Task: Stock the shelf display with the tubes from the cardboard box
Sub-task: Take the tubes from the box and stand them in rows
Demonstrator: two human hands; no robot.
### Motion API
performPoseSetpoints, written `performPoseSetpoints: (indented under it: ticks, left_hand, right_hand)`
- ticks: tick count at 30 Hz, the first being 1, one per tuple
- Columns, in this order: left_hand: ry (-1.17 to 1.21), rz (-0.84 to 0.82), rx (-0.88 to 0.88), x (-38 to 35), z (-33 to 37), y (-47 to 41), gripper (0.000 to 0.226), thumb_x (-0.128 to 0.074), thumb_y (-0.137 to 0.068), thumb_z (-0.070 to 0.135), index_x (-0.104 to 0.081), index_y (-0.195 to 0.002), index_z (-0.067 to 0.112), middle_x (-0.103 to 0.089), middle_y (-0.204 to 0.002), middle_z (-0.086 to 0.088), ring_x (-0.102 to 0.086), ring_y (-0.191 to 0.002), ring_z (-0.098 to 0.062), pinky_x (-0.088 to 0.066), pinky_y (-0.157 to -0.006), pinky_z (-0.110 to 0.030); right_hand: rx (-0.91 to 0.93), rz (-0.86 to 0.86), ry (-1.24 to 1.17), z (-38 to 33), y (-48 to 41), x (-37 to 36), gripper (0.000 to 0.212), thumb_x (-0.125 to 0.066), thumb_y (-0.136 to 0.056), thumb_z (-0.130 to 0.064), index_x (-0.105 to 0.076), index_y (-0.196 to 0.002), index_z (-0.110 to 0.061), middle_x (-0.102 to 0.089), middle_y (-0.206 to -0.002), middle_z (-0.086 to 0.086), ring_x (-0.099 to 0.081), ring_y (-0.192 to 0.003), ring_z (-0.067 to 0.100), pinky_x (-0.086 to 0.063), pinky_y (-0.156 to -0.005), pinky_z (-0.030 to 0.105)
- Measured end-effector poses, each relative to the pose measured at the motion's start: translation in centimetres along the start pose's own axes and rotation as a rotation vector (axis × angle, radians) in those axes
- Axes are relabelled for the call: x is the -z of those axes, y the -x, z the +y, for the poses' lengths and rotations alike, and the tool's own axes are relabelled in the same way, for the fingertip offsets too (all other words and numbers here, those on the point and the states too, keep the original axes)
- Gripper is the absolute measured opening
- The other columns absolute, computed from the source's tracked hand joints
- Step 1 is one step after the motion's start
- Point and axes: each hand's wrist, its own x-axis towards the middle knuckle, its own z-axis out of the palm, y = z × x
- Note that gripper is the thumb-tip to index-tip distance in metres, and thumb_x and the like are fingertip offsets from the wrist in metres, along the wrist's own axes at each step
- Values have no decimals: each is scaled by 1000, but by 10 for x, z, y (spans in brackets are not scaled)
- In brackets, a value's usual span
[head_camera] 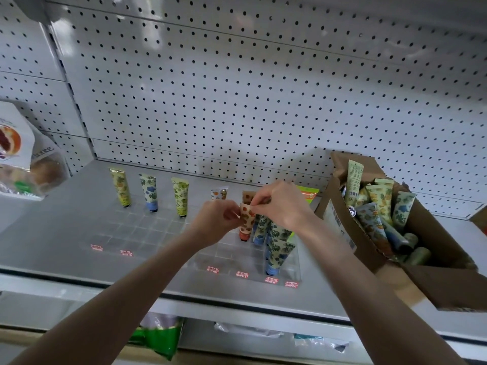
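A person's left hand [214, 221] and right hand [283, 204] meet over a clear compartment tray [147, 227] on a grey metal shelf [52, 233], both pinching the crimped top end of an orange-spotted tube [246, 222]. The tube stands upright, cap down, in the tray, just in front of a matching tube [247, 196] in the back row and just left of a column of blue-flowered tubes [278, 250] that runs toward the shelf's front edge. Further left along the back row a yellow tube [121, 187], a blue tube [149, 192] and a green tube [180, 197] stand apart from one another, each cap down. To the right of the tray an open cardboard box [448, 285] sits tilted on the shelf, holding a jumble of loose tubes [376, 214]. Red price labels [241, 273] line the tray's front. A white pegboard [237, 88] backs the display, and a bagged bread product [29, 164] lies at far left.
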Motion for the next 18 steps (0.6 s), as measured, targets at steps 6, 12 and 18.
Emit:
performPoseSetpoints:
  ticks: [6,12,18]
  left_hand:
    - [0,7,-8,-2,1,1,15,-68,-83,18,-68,-97,11,-67,-82,5,-60,-71,4,-49,-68,-9]
    - [11,20,-5,0,3,1,13,-69,-82,17,-69,-93,10,-64,-77,8,-57,-68,7,-44,-63,-2]
    - [-7,40,-3,0,2,1,14,-69,-81,18,-69,-92,10,-62,-75,9,-56,-67,6,-44,-64,-3]
  right_hand:
    - [3,-5,-20,0,0,1,4,-72,-80,-19,-74,-82,-22,-70,-87,-6,-64,-80,9,-53,-78,28]
    - [19,-5,-38,0,1,1,7,-70,-82,-16,-74,-86,-19,-72,-85,-5,-64,-79,9,-54,-77,28]
    - [22,7,-46,1,1,0,9,-68,-83,-14,-74,-87,-19,-72,-84,-5,-64,-77,7,-54,-77,25]
